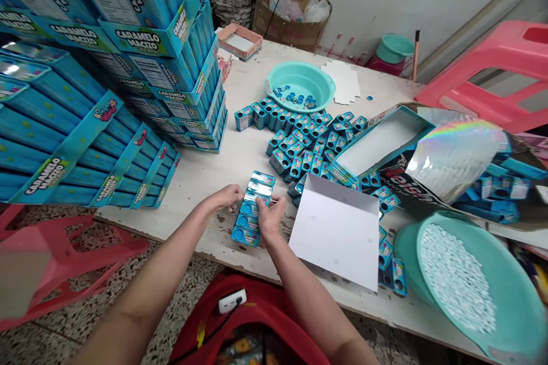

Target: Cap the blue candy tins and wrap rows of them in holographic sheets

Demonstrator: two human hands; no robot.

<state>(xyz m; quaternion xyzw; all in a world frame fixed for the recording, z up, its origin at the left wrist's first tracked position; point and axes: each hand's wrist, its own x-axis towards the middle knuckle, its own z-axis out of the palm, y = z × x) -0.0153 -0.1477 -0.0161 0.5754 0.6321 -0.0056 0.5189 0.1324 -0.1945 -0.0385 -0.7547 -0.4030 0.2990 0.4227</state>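
Observation:
A row of small blue candy boxes (247, 221) printed "Caramelo Macizo" lies on the table in front of me. The nearer ones show round blue discs in their tops; the farther ones catch glare. My left hand (228, 197) is closed at the row's left side, its fingers curled, and what they may hold is hidden. From the right, my right hand (271, 218) grips the row, thumb over the top edge. Farther right lies a cluster of similar small boxes (295, 148) with dark round holes. Blue discs lie in a turquoise basin (274, 81) behind them.
Tall stacks of blue display boxes (128, 102) stand at left. A white open carton (336, 234) lies right of my hands, before a blue-edged tray (381, 145). A green tub (445, 296) of pale candies stands at the right front. Pink stools (483, 77) flank the table.

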